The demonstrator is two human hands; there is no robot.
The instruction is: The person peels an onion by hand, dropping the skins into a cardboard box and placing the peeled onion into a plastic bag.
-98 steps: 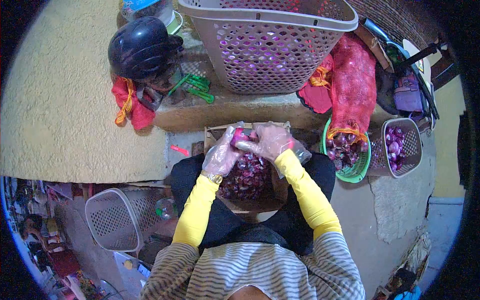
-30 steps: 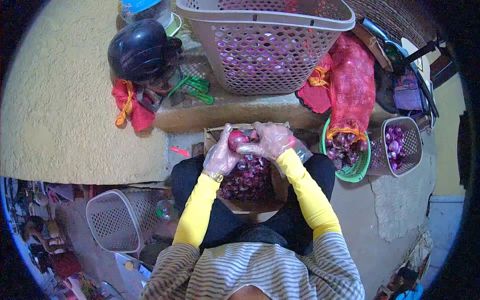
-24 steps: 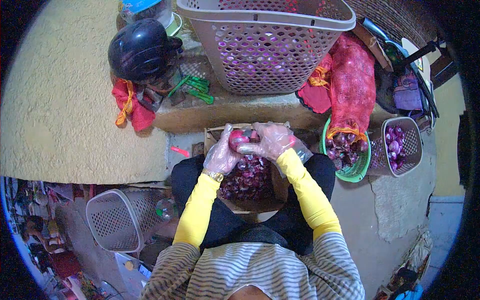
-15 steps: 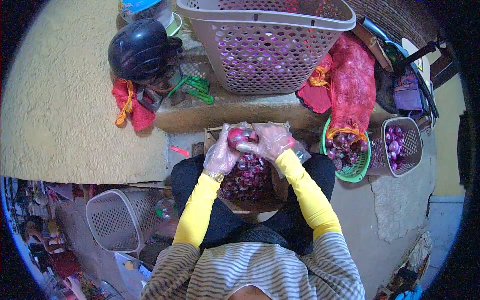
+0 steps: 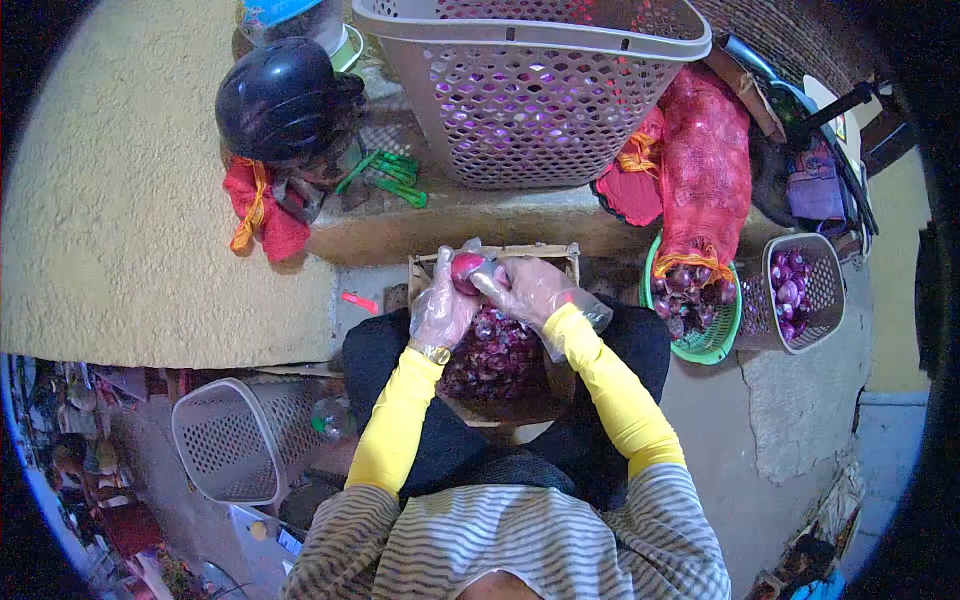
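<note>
My left hand point(image 5: 440, 310), in a clear plastic glove, is closed around a red onion point(image 5: 465, 270) above a cardboard box point(image 5: 566, 262). My right hand point(image 5: 532, 292), gloved likewise, has its fingers curled and its thumb against the onion's right side. Something small and greyish shows between the right fingers and the onion, too indistinct to name. Below both hands, dry purple onion skins point(image 5: 490, 365) fill much of the box, which stands between my knees.
A big grey basket point(image 5: 530, 120) stands on the ledge ahead. To the right, a red mesh sack point(image 5: 705, 160) spills onions into a green basket point(image 5: 712, 345), beside a grey basket point(image 5: 832, 320) of onions. Another grey basket point(image 5: 225, 440) lies left. A dark helmet point(image 5: 275, 100) sits upper left.
The onion has turned and shifted slightly left in my left hand. My right hand has moved a little left and down, its thumb now lower along the onion's side.
</note>
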